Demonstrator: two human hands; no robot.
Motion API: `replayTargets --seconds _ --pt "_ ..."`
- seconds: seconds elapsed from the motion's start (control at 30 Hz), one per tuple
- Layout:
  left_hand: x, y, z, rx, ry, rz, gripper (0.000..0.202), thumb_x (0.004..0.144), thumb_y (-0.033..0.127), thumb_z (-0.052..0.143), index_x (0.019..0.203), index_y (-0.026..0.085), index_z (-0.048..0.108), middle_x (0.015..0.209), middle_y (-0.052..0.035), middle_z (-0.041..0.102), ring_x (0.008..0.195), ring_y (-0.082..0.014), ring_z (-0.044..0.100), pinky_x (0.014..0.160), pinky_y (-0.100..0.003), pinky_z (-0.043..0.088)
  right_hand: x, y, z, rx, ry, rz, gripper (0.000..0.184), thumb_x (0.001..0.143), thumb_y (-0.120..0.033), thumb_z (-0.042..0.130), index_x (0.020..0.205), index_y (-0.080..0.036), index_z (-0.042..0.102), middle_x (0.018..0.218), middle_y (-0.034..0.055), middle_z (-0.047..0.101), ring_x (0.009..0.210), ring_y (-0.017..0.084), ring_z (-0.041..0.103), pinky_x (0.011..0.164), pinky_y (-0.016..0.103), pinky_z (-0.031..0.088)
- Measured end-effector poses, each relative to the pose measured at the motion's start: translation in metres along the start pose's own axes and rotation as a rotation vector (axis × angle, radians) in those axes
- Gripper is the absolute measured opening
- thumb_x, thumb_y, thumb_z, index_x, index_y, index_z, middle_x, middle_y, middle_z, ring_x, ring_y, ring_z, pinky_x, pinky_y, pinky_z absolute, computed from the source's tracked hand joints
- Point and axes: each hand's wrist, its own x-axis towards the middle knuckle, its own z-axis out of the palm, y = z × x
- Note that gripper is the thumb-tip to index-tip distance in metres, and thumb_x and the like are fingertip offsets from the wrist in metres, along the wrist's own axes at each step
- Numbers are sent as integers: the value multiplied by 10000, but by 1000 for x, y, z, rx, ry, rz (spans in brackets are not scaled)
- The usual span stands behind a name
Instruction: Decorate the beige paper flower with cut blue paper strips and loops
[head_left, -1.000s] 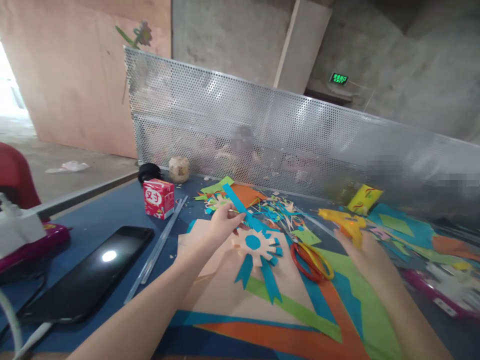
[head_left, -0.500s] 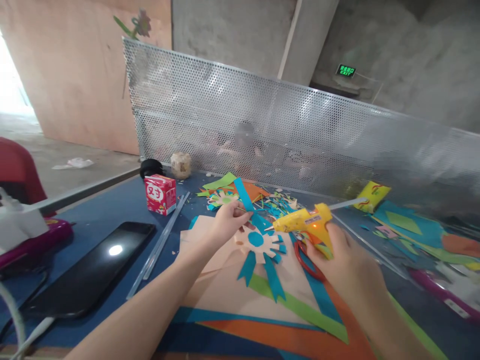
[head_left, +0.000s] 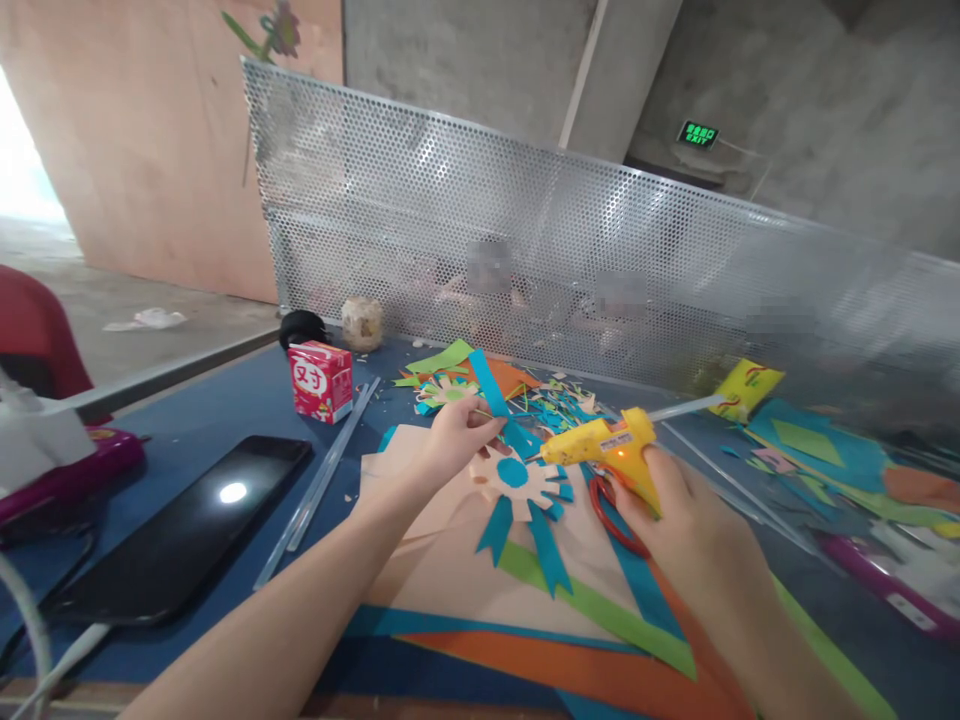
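Between the fingertips of my left hand (head_left: 463, 438) is a blue strip (head_left: 489, 384), slanting up and away above the sheets. My right hand (head_left: 686, 510) is wrapped round a yellow glue gun (head_left: 607, 446), whose orange light glows and whose nozzle points left, close by the strip's lower end. Just below the nozzle lies a rosette (head_left: 529, 492) with a blue round centre, pale notched petals and two blue ribbon tails. It rests on a pale sheet (head_left: 427, 590). Red-handled scissors (head_left: 609, 518) lie partly hidden beside my right hand.
A black phone (head_left: 187, 530), clear glue sticks (head_left: 319, 480) and a red carton (head_left: 321, 382) stand or lie left. Behind are a jar (head_left: 362, 325), another rosette (head_left: 450, 391) and paper scraps (head_left: 562, 405). A perforated metal screen (head_left: 420, 220) borders the back; people show blurred through it.
The glue gun's nozzle has shifted slightly left and down, nearer the rosette. My left hand keeps its hold on the blue strip, almost unmoved.
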Motion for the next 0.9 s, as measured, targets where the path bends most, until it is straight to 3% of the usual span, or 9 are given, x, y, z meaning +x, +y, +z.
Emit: replayTargets --seconds 0.37,0.53,0.7,0.83,0.9 --pt "-1 2 0 -26 -5 -24 146 702 279 563 677 168 472 522 -16 615 511 -158 624 408 -213 439 -4 4 0 -6 -65 17 358 855 -370 337 895 -86 551 604 47 535 530 148 530 427 230 338" --pt "-1 2 -1 -71 -3 -58 162 698 286 576 674 165 471 540 -21 618 514 -159 624 414 -216 444 -9 7 1 46 -134 36 371 880 -327 257 919 -115 558 688 85 585 597 178 557 475 251 377" --pt "-2 5 -2 -155 6 -111 171 706 287 577 679 167 458 556 -22 628 534 -149 631 431 -200 451 -14 5 4 69 -165 62 340 871 -323 280 936 -130 552 746 92 600 640 186 569 487 254 390" --pt "-3 8 -2 -204 6 -127 160 704 280 586 701 166 474 559 -15 627 547 -142 634 442 -189 453 -16 3 7 72 -167 196 349 822 -399 358 951 -125 531 715 81 587 567 182 556 429 250 355" --pt "-2 7 -2 -210 8 -129 149 703 274 588 718 160 494 570 -20 630 553 -143 636 439 -186 452 -16 9 11 181 -269 347 388 758 -473 429 935 -141 525 712 72 595 551 187 556 423 251 357"
